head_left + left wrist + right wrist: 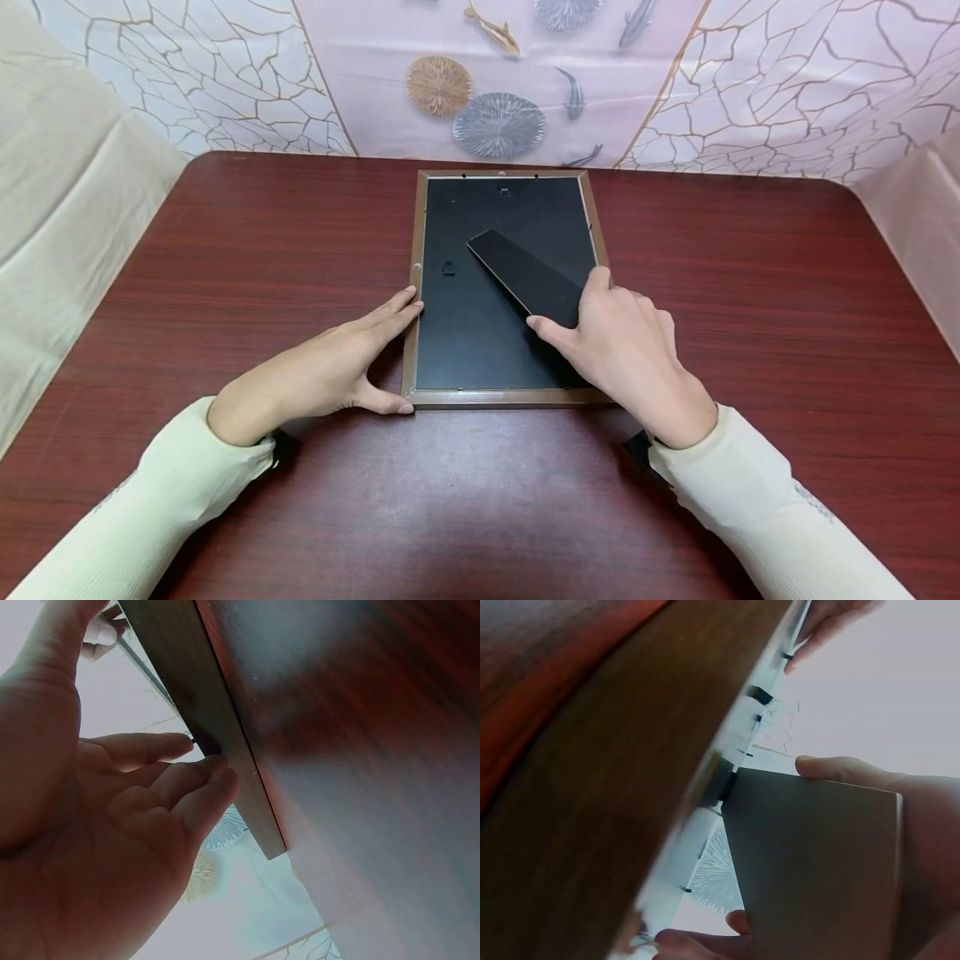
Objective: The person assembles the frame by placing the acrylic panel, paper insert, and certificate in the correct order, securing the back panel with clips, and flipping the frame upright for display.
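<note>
A brown wooden picture frame (510,398) lies face down on the table, its black backing board (480,333) facing up. From the backing rises a black easel stand (525,275), slanted, with its narrow end toward the middle of the board. My right hand (630,342) grips the wide end of this stand between thumb and fingers; the right wrist view shows the stand (810,855) tilted away from the board. With fingers spread, my left hand (322,367) rests against the frame's left edge, thumb at the near left corner. Its fingertips touch the frame's side (217,712).
The dark red wooden table (225,275) extends on all sides of the frame. Small black hangers (448,268) sit on the backing, and little tabs line the frame's inner edge. Behind the table hangs a patterned cloth (360,50); pale cloth (67,208) drapes the left side.
</note>
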`<act>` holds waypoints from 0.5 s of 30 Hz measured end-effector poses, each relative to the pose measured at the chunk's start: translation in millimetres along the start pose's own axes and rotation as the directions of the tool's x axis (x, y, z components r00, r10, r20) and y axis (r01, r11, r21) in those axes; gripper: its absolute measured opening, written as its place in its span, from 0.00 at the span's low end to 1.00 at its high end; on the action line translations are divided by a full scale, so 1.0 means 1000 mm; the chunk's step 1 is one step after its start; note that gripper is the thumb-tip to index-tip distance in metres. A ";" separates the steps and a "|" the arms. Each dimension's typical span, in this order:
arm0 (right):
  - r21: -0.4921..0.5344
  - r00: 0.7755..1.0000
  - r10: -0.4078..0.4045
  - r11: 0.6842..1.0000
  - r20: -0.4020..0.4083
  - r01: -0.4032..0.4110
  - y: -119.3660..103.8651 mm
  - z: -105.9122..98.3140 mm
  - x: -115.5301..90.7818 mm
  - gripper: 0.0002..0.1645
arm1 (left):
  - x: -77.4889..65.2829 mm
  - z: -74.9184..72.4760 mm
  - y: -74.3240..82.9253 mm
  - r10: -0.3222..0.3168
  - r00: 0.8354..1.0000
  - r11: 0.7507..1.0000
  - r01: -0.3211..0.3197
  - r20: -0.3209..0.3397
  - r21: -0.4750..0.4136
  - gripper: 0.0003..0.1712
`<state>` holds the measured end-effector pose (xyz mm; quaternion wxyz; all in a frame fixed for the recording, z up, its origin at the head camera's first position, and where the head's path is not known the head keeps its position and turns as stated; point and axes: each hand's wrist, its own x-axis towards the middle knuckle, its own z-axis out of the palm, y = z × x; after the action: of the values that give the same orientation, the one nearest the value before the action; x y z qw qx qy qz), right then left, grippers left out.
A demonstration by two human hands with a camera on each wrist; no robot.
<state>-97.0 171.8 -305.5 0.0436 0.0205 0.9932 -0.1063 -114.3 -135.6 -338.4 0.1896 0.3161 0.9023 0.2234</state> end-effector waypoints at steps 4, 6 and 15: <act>-0.023 1.000 -0.021 1.000 -0.015 0.021 0.000 0.005 -0.001 0.43 | 0.000 0.000 -0.001 0.002 1.000 1.000 -0.002 -0.001 0.000 0.65; -0.035 0.999 -0.032 0.999 -0.014 0.031 0.001 0.006 -0.002 0.43 | 0.000 0.001 -0.001 0.003 1.000 1.000 -0.003 -0.001 0.000 0.65; -0.092 0.998 -0.056 0.994 0.013 0.057 0.002 0.010 -0.001 0.46 | 0.000 0.001 -0.002 0.007 1.000 1.000 -0.007 -0.006 0.002 0.65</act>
<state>-95.2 171.8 -315.6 0.0466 -0.0102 0.9970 -0.0617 -115.1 -136.4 -340.3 0.1856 0.3189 0.9020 0.2240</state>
